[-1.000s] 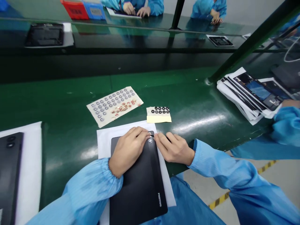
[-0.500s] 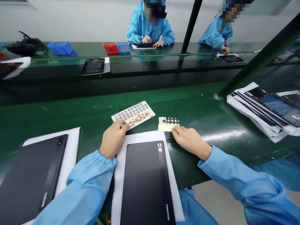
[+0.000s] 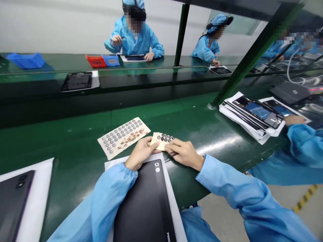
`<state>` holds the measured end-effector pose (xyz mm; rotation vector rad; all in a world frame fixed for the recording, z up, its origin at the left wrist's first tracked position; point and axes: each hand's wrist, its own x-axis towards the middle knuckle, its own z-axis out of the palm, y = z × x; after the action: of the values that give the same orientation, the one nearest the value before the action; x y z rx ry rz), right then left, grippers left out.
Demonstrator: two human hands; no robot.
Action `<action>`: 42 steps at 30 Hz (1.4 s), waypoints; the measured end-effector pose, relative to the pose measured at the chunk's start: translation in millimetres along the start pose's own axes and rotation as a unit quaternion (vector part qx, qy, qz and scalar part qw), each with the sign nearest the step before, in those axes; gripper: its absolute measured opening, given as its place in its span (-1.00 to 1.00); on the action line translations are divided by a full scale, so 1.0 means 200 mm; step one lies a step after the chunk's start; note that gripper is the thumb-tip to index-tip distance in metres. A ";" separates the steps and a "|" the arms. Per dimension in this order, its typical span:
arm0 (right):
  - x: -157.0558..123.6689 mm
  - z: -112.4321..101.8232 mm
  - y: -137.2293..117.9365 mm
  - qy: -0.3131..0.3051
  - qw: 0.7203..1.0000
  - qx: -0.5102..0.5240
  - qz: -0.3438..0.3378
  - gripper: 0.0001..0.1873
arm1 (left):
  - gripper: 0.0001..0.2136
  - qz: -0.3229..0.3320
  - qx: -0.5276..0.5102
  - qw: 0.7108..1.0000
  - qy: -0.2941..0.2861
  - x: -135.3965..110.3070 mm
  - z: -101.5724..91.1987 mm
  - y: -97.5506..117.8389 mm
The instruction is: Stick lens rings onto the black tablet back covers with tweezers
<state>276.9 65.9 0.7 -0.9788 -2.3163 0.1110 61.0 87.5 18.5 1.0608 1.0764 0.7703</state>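
Both my hands hold a small cream sticker sheet [image 3: 155, 142] with rows of black rings on it. My left hand [image 3: 141, 150] pinches its left end, thumb on top. My right hand [image 3: 183, 153] grips the right end, and its fingers cover part of the rings. Below them a black tablet [image 3: 143, 201] lies back up on white paper [image 3: 174, 215], with two pale rings at its camera spot. My left sleeve crosses its left side. Left of my hands a larger sticker sheet [image 3: 123, 137] with grey rings and reddish-brown marks lies on the green bench.
Another black tablet [image 3: 15, 201] lies on white paper at the left. A stack of tablet parts and papers [image 3: 252, 116] sits at the right, near another person's hand [image 3: 294, 120]. A slanted green post [image 3: 234, 79] rises behind. Co-workers sit across, near red [image 3: 96, 61] and blue bins [image 3: 26, 61].
My left hand has left the larger sheet and moved right to grasp the small ring sheet. My right hand has brought that sheet over the tablet's top edge. The view has shifted right.
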 end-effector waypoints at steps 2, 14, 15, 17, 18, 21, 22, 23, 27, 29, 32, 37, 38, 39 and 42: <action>0.03 0.03 0.02 0.033 0.992 0.098 0.076 -0.76 | -0.63 0.008 -0.003 1.000 0.000 0.00 -0.01 -0.03; 0.20 0.01 0.04 0.162 0.941 0.162 0.250 -0.72 | -0.59 0.031 0.040 0.999 0.017 0.00 0.01 -0.04; 0.17 0.00 0.01 0.153 0.953 0.157 0.211 -0.73 | -0.56 0.029 0.052 0.998 0.031 -0.02 0.01 -0.02; 0.08 -0.02 -0.07 0.082 0.983 0.138 0.094 -0.78 | -0.49 0.054 0.133 0.987 0.076 -0.09 -0.02 0.01; 0.04 -0.03 -0.12 0.032 0.992 0.117 0.029 -0.80 | -0.47 0.078 0.203 0.970 0.105 -0.14 -0.05 0.03; -0.09 -0.04 -0.23 -0.067 0.992 0.008 -0.102 -0.71 | -0.59 0.148 0.423 0.879 0.165 -0.32 -0.13 0.06; -0.11 -0.04 -0.26 -0.081 0.989 -0.017 -0.119 -0.69 | -0.65 0.152 0.463 0.858 0.163 -0.37 -0.16 0.05; -0.13 -0.04 -0.27 -0.088 0.988 -0.031 -0.126 -0.68 | -0.69 0.151 0.485 0.847 0.154 -0.42 -0.18 0.03; -0.12 -0.04 -0.29 -0.109 0.986 -0.037 -0.123 -0.74 | -0.74 0.148 0.473 0.860 0.121 -0.53 -0.25 -0.04; -0.12 -0.04 -0.32 -0.120 0.986 -0.046 -0.108 -0.74 | -0.76 0.156 0.452 0.869 0.127 -0.54 -0.30 -0.05; -0.11 -0.08 -0.38 -0.163 0.979 -0.087 -0.079 -0.72 | -0.74 0.183 0.477 0.837 0.196 -0.51 -0.43 -0.03; 0.02 -0.17 -0.42 -0.255 0.962 -0.068 -0.073 -0.75 | -0.60 0.153 0.566 0.762 0.275 -0.47 -0.70 -0.05; 0.09 -0.17 -0.41 -0.260 0.962 -0.032 -0.070 -0.78 | -0.59 0.145 0.574 0.759 0.269 -0.46 -0.73 -0.07; 0.17 -0.15 -0.41 -0.259 0.964 0.010 -0.064 -0.79 | -0.59 0.142 0.579 0.758 0.265 -0.46 -0.75 -0.08; 0.47 -0.01 -0.44 -0.225 0.967 0.121 -0.020 -0.83 | -0.64 0.153 0.582 0.748 0.279 -0.45 -0.76 -0.12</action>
<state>172.7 66.3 75.8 -0.8447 -2.6442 0.6434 -112.2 44.0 7.9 2.1918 2.0488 0.6450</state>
